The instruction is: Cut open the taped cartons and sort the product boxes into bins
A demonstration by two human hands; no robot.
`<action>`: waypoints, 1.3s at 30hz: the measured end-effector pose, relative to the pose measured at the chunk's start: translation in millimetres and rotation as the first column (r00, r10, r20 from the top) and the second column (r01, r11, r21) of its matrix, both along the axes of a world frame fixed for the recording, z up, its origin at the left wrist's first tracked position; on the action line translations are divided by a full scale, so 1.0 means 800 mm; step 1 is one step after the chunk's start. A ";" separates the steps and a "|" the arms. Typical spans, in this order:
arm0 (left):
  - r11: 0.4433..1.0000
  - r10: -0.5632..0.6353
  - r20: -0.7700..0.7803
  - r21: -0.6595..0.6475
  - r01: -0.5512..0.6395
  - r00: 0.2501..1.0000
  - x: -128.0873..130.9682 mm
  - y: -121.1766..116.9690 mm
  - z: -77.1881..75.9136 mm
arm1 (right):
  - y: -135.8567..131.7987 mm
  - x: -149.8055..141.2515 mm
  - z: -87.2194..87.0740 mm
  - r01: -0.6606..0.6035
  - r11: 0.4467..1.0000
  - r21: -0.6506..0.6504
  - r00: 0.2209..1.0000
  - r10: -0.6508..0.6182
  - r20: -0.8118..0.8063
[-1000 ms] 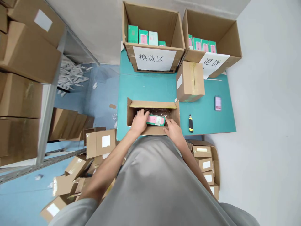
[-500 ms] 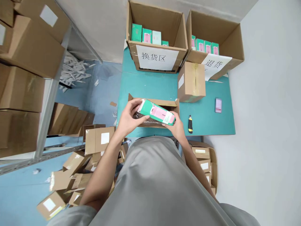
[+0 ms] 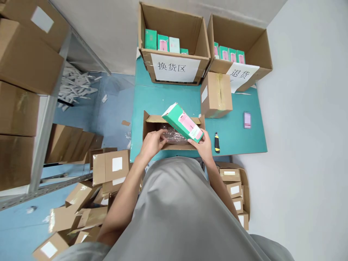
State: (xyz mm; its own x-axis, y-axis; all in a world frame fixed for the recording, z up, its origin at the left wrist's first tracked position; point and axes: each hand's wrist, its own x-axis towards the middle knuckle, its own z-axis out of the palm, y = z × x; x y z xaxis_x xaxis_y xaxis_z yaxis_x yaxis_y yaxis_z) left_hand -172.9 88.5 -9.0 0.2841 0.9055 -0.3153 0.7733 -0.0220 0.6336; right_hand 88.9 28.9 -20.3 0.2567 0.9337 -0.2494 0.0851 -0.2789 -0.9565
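Observation:
An open cardboard box point(image 3: 152, 122) sits at the near edge of the teal table point(image 3: 168, 99), with clear plastic wrap point(image 3: 174, 136) inside. My right hand point(image 3: 202, 145) grips the lower end of a green and pink product box point(image 3: 182, 121), held tilted above the open box. Down in the open box, my left hand point(image 3: 152, 142) rests with its fingers curled on the plastic wrap.
Two large open cartons point(image 3: 174, 43) point(image 3: 239, 47) with paper labels stand at the table's back, holding green boxes. A sealed small carton point(image 3: 216, 95), a utility knife point(image 3: 216, 142) and a phone point(image 3: 247, 120) lie to the right. Many small cartons point(image 3: 108, 168) litter the floor; shelving point(image 3: 24, 72) stands left.
The green box came up out of the open carton. My left hand let go of it and went back down to the plastic wrap; my right hand alone holds it, tilted.

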 end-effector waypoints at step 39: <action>0.915 0.390 0.809 -0.287 -0.283 0.439 0.118 -0.044 0.014 | -0.025 -0.030 0.088 0.038 0.998 0.058 0.968 -0.051 0.246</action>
